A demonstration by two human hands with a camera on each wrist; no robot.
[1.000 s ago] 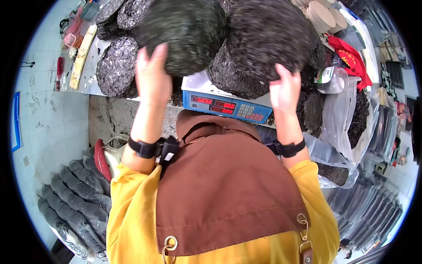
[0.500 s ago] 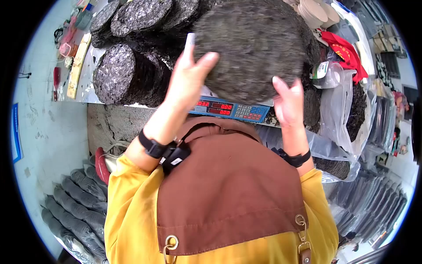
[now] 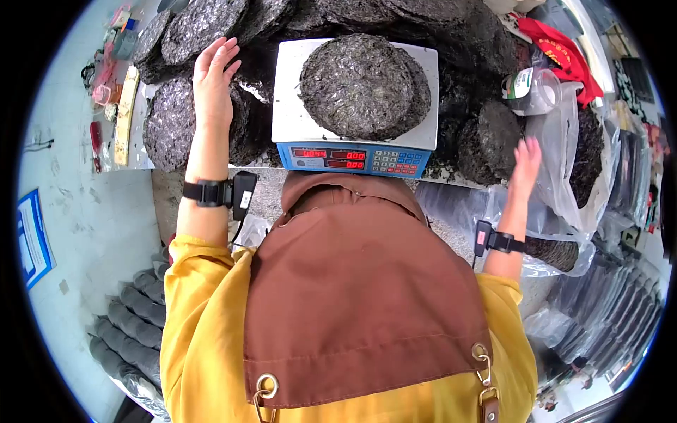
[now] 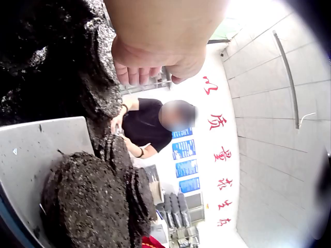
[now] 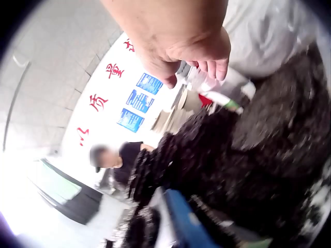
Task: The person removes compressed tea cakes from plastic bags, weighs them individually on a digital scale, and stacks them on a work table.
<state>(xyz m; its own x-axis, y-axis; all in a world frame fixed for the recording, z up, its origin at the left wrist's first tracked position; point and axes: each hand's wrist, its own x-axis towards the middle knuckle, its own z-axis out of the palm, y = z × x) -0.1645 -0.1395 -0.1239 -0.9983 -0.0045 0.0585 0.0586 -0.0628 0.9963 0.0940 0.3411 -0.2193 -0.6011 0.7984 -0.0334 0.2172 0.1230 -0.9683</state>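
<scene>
Dark round seaweed-like sheets lie in a small overlapping pile on the white plate of a blue scale, its red digits lit. Left of the scale, the left hand is raised over other dark discs, its fingers extended and holding nothing. To the right the right hand hovers near a dark round stack and a clear plastic bag, also empty. In the left wrist view the pile rests on the scale's plate.
More dark discs line the back of the table. At the right are a clear plastic jar, a red cloth and a plastic bag. Another person in a black shirt stands across the table.
The sheets that were held up in the hands now lie on the scale. Both hands have let go and moved apart, left hand leftward, right hand rightward.
</scene>
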